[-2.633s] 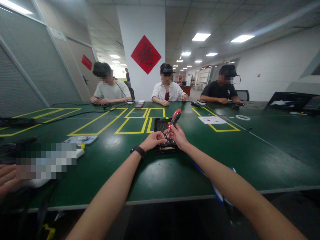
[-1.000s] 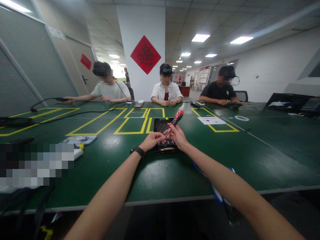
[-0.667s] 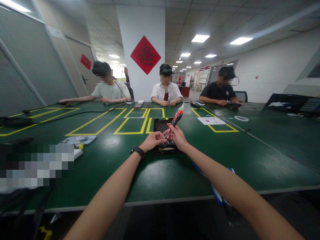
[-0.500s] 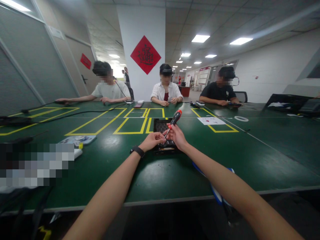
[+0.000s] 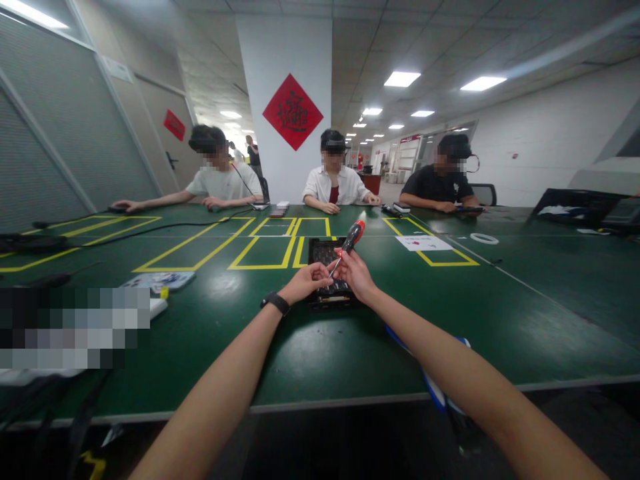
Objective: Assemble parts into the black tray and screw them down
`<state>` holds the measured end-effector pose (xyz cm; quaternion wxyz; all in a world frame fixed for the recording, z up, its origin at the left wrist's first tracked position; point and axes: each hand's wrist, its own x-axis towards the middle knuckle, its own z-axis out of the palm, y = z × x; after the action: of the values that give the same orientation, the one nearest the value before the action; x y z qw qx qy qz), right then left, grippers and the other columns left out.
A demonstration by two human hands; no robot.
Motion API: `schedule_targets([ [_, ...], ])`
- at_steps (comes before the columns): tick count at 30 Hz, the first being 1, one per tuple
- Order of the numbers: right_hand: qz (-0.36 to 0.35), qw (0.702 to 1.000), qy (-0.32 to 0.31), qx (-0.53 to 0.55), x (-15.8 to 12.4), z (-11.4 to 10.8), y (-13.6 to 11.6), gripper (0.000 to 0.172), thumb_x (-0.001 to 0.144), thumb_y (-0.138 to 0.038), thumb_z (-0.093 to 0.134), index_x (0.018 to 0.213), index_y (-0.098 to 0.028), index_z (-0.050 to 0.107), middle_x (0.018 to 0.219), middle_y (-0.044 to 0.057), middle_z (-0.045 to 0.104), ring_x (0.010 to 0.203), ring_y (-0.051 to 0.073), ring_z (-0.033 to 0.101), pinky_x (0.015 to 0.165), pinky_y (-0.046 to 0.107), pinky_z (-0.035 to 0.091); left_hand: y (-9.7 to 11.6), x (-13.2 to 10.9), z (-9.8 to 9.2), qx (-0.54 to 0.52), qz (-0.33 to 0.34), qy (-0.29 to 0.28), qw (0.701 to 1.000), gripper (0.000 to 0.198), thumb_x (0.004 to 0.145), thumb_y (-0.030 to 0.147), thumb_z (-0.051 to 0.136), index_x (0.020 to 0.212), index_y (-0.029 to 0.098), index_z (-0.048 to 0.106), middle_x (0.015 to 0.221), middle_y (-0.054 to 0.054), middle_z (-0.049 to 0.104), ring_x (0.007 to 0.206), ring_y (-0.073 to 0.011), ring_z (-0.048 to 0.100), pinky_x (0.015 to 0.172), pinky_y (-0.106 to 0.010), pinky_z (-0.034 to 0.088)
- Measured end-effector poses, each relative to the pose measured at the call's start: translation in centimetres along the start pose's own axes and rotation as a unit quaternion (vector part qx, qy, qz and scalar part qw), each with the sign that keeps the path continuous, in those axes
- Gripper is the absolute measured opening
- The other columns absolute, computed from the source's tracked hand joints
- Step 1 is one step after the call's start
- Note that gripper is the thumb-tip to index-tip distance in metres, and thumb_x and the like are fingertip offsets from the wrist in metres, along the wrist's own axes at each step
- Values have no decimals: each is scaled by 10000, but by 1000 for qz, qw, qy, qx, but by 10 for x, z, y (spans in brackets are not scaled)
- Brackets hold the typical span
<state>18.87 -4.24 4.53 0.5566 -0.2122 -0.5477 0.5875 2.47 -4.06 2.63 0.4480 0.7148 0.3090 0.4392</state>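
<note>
A screwdriver (image 5: 353,235) with a black and red handle is tilted over an open black case, its handle up and its metal shaft pointing down to the left. My right hand (image 5: 356,273) is closed around it near the red collar below the handle. My left hand (image 5: 306,281), a black band on its wrist, pinches at the lower tip of the shaft; whether a small bit sits there is too small to tell. Under both hands lies the black tool case (image 5: 320,250), with small parts in its tray, partly hidden by my fingers.
Yellow tape outlines (image 5: 260,267) mark the green table (image 5: 320,360). A white paper (image 5: 423,243) and a white ring (image 5: 484,238) lie to the right. At left are a flat printed box (image 5: 160,281) and black cables (image 5: 150,231). Three people sit across the table.
My hands and the screwdriver hold nearly the same pose over the case. Across the table, the middle person's hand has moved outward toward the right.
</note>
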Motion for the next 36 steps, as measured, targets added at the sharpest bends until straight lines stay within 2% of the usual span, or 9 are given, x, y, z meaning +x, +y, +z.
schedule_targets([
  [7, 14, 1000, -3, 2, 1, -2, -1, 328, 843, -432, 432, 1062, -193, 482, 676, 13, 644, 487, 92, 555, 498, 217, 431, -3, 1, -5, -9, -13, -23, 1000, 287, 714, 374, 656, 774, 103, 584, 686, -28, 631, 608, -90, 561, 632, -232, 432],
  [11, 22, 1000, 1, 8, 2, -2, 0, 296, 851, -406, 426, 1035, -181, 478, 674, 21, 648, 490, 94, 557, 501, 215, 428, -1, 0, -7, -16, -31, -33, 999, 325, 722, 407, 637, 808, 93, 622, 740, -64, 669, 620, -108, 581, 656, -256, 450],
  [16, 20, 1000, 4, 4, 2, -2, 2, 301, 842, -419, 448, 1024, -179, 467, 665, 17, 643, 477, 89, 547, 488, 206, 421, 3, -2, -4, 13, -28, -8, 999, 315, 688, 391, 670, 801, 101, 628, 710, -37, 654, 623, -102, 571, 642, -236, 434],
  [21, 14, 1000, 12, 1, 1, 1, 0, 313, 830, -429, 469, 1022, -181, 463, 660, 8, 634, 485, 86, 548, 485, 200, 421, 6, -3, 0, 53, -25, 10, 998, 331, 610, 364, 732, 785, 114, 602, 639, 15, 597, 554, -69, 514, 560, -198, 387],
  [25, 10, 1000, 16, 0, 0, 2, -1, 317, 830, -431, 470, 1018, -176, 461, 656, 11, 634, 479, 87, 542, 480, 203, 421, 6, -3, 0, 52, -16, 19, 998, 333, 607, 375, 731, 756, 123, 573, 649, 14, 591, 556, -70, 514, 559, -201, 393],
  [30, 6, 1000, 7, -14, -1, 1, -2, 344, 818, -455, 484, 1024, -181, 461, 653, -1, 627, 472, 79, 533, 485, 202, 421, 4, -1, -2, 54, -22, -6, 998, 318, 665, 408, 682, 704, 114, 569, 632, -12, 608, 567, -88, 534, 573, -218, 411],
  [36, 5, 1000, 5, -7, 1, -1, 1, 343, 825, -456, 466, 1037, -187, 447, 665, 6, 637, 474, 88, 545, 491, 213, 435, 0, 0, -5, 33, -25, -47, 998, 355, 760, 449, 577, 780, 97, 619, 691, -61, 665, 612, -113, 575, 652, -256, 444],
])
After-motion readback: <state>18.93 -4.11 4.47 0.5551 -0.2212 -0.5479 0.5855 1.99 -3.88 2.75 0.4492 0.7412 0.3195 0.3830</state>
